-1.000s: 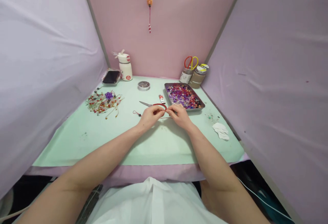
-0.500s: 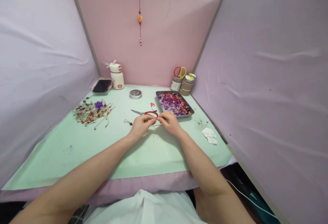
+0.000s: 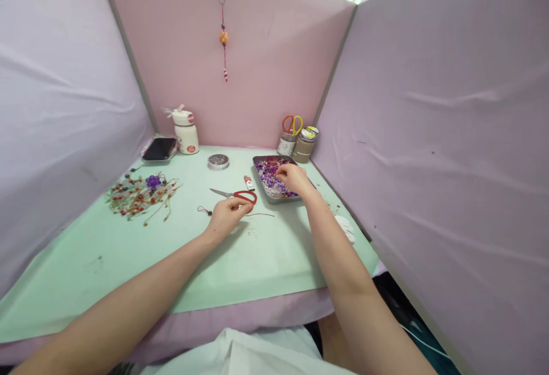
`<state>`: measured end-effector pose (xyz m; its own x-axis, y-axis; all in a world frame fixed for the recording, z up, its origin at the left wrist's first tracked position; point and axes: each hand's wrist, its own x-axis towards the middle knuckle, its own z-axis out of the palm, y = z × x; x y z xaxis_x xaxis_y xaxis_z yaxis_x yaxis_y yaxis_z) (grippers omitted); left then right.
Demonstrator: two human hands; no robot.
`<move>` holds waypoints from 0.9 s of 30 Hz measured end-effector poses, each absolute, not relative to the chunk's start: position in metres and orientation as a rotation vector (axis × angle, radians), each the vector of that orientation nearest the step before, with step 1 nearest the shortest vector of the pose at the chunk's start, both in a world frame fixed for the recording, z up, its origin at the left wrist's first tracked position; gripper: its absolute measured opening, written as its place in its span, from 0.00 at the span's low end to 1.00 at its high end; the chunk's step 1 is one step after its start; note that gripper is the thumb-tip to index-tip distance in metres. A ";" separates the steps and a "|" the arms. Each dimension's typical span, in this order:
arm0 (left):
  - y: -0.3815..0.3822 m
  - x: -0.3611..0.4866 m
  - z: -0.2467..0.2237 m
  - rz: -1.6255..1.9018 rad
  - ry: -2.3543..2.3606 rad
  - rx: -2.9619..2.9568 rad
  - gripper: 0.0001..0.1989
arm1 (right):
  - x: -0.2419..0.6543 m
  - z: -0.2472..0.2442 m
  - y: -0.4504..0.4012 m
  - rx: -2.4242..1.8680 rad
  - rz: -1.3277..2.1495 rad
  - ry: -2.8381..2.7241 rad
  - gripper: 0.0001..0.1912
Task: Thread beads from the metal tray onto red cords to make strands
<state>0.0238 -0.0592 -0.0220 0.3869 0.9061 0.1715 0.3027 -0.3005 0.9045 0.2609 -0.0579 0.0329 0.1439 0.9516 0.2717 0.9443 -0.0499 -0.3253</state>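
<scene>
My left hand (image 3: 227, 216) is pinched shut on a thin red cord (image 3: 262, 214), whose free end lies out to the right over the table. A small looped red cord with a dark bead (image 3: 209, 212) shows just left of that hand; whether it is the same cord is hidden. Scissors with red handles (image 3: 245, 193) lie right behind my left fingers. My right hand (image 3: 294, 178) is over the metal tray (image 3: 274, 199) of purple, red and clear beads (image 3: 270, 176). Its fingertips are closed together at the beads, and what they hold is too small to make out.
A lighter (image 3: 249, 183) lies left of the tray, and a round clear box (image 3: 218, 162) stands farther back. Strung bead pieces (image 3: 141, 198) are heaped at left, near a phone (image 3: 160, 149) and white bottle (image 3: 187, 135). Jars (image 3: 305, 144) stand behind the tray; crumpled tissue (image 3: 345, 228) lies at right.
My right hand has left the cord by my left hand and moved right and away from me into the bead tray. My left hand keeps its pinch. The view has shifted slightly.
</scene>
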 end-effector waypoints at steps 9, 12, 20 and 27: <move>-0.059 0.024 -0.024 0.904 1.065 1.816 0.13 | 0.243 0.000 -0.023 -2.105 0.096 -1.943 0.12; -0.059 0.025 -0.024 0.893 1.050 1.809 0.13 | 0.244 -0.005 -0.019 -2.115 0.101 -1.965 0.14; -0.059 0.027 -0.024 0.907 1.044 1.829 0.13 | 0.245 -0.006 -0.017 -2.142 0.124 -1.998 0.15; -0.059 0.028 -0.023 0.885 1.111 1.827 0.13 | 0.245 -0.011 -0.013 -2.120 0.141 -2.042 0.15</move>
<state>0.0285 -0.0592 -0.0228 0.3684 0.9170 0.1530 0.3541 -0.2906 0.8889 0.2447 -0.0126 -0.0107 0.0440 0.9968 0.0662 0.9783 -0.0296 -0.2050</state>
